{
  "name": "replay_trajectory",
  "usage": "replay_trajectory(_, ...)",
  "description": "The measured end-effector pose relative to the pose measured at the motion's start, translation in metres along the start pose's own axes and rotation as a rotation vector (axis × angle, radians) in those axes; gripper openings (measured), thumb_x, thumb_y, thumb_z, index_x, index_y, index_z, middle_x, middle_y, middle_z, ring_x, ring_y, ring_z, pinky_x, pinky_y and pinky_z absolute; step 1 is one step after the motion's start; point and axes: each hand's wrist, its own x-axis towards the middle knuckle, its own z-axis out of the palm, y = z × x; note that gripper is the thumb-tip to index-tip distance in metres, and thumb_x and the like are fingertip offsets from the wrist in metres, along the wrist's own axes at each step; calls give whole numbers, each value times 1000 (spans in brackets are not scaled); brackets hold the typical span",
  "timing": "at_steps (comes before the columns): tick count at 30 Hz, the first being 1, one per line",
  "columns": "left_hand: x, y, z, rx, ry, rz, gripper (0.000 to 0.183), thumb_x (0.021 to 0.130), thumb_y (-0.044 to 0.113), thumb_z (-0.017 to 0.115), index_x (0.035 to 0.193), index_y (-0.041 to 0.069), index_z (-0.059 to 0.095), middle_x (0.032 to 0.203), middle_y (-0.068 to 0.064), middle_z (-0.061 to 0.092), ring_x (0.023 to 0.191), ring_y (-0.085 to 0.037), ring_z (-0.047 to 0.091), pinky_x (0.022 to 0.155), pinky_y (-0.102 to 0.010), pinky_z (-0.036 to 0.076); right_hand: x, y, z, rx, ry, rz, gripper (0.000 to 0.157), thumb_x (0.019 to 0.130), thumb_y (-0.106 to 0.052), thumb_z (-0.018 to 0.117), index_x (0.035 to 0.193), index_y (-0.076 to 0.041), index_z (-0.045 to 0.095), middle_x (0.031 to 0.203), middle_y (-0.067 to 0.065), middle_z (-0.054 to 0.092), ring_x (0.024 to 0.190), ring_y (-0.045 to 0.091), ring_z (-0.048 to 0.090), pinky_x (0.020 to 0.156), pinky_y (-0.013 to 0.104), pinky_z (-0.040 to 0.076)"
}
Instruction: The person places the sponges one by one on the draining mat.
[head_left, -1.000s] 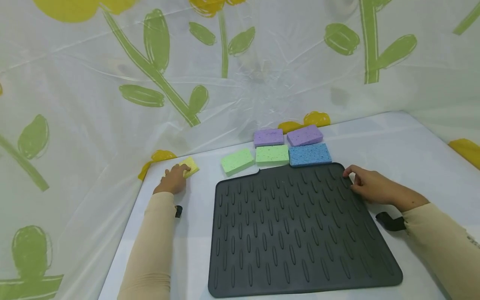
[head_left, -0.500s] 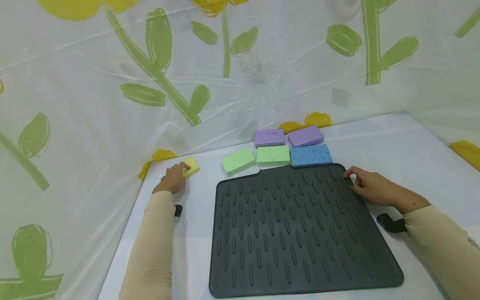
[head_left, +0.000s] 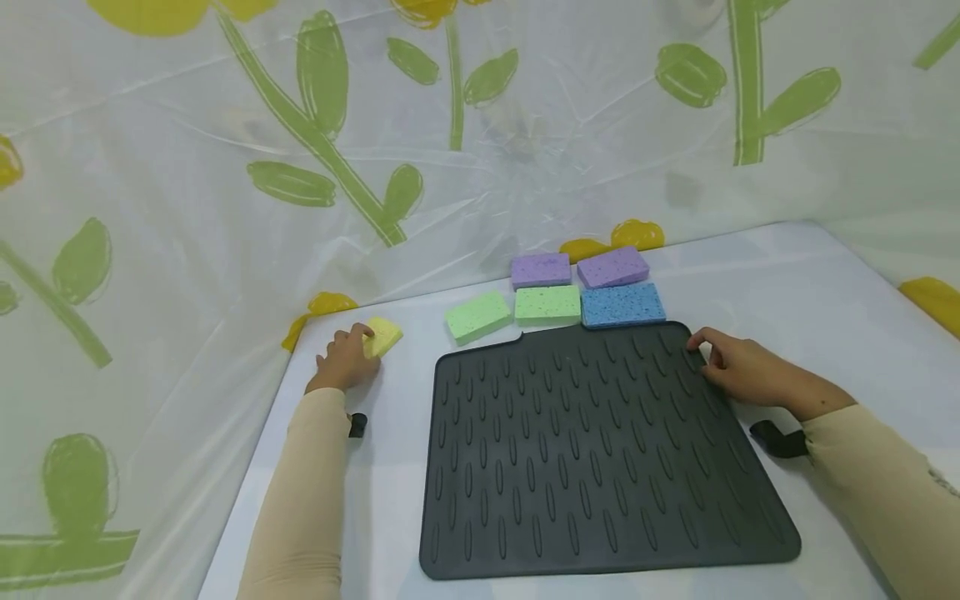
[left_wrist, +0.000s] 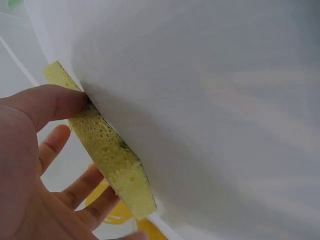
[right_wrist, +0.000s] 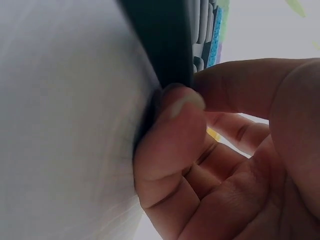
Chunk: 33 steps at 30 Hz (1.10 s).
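Note:
At the far left of the table, in the head view, my left hand [head_left: 347, 360] holds a thin yellow sponge [head_left: 386, 335] near the table's back edge. The left wrist view shows the thumb [left_wrist: 70, 101] against the side of the yellow sponge [left_wrist: 112, 155], with other fingers behind it. My right hand [head_left: 757, 375] pinches the right edge of a dark grey ribbed rubber mat [head_left: 600, 467] near its far corner. Up close, in the right wrist view, thumb and forefinger meet at the rim of the mat [right_wrist: 165, 40].
Behind the mat lie two light green sponges [head_left: 547, 307], one blue sponge [head_left: 622, 305] and two purple sponges [head_left: 542, 271]. The green one on the left sits at a slant. A flower-print curtain [head_left: 525, 133] hangs along the back of the white table [head_left: 810, 308].
The yellow sponge has turned slightly under my left hand, whose fingers have shifted a little on it. My right hand stays at the mat's edge. The head view has tilted slightly.

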Motion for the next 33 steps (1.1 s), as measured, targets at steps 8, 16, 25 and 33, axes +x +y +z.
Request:
replay_trajectory(8,-13,4,8,15,138,71,60,91,30,64,142,11,39,144,-30,36,132,-50,36,98,-70,34,-1,1,0,4,0,0,36,97,-2,51,132,4,44,78,4,54,57,13,47,49,29,41)
replay_trajectory(16,-38,25,17,13,267,123,66,88,33,63,147,15,39,144,-25,39,130,-43,41,96,-64,37,0,0,0,-7,6,-14,36,97,-2,50,132,4,44,78,4,54,57,12,47,50,29,41)
replay_trajectory(25,-60,60,29,-20,384,230,64,86,30,65,145,18,44,138,-19,45,124,-38,46,94,-60,39,1,3,-1,6,4,-11,37,97,-2,51,133,3,44,78,4,54,57,11,46,50,28,41)
replay_trajectory(33,-76,89,34,-48,459,330,62,85,26,68,143,19,48,132,-16,47,119,-36,48,94,-60,39,-1,1,-2,45,-22,7,38,98,-3,51,135,3,43,82,5,55,56,12,47,48,29,42)
